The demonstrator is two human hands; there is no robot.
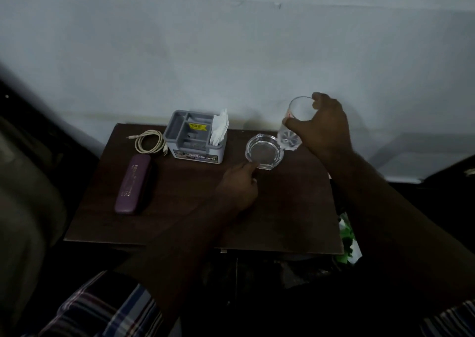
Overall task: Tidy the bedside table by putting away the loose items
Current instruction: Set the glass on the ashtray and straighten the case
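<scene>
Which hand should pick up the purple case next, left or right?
Left, probably. The left hand only touches the glass ashtray's rim and lies nearer the purple case at the table's left side. The right hand already has its grip on the drinking glass at the far right.

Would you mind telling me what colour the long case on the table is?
Purple; the case shows clearly in the head view, left of the hands.

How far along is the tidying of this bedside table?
Early on. Only white papers stand in the grey organizer. In hand: the right hand holds the drinking glass; the left hand touches the glass ashtray. Left: the coiled cable and purple case.
</scene>
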